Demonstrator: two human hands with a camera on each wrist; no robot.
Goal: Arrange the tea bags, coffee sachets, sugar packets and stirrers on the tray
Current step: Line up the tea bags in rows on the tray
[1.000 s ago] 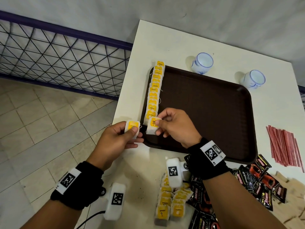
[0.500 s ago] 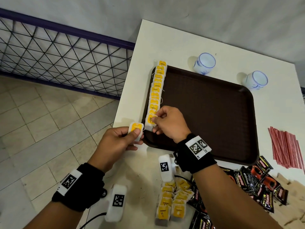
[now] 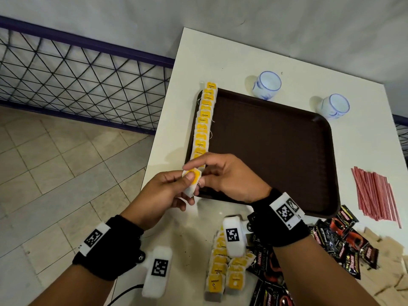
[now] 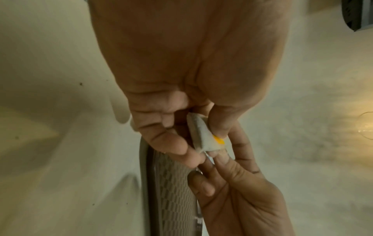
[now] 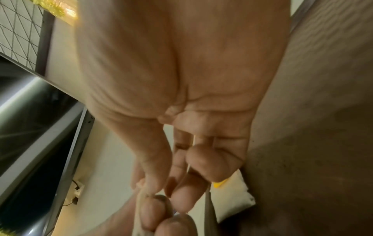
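White table (image 3: 220,54) against a grey wall (image 3: 198,14); beige tiled floor (image 3: 55,173).

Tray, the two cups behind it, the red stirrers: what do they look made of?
Tray: looks like moulded plastic, dark brown, matte; the left wrist view shows a fine grid texture and a raised rim.
Cups: glossy white with blue pattern, probably glazed ceramic, though plastic can't be excluded.
Stirrers: thin red-and-white striped sticks, likely plastic; too small to confirm.
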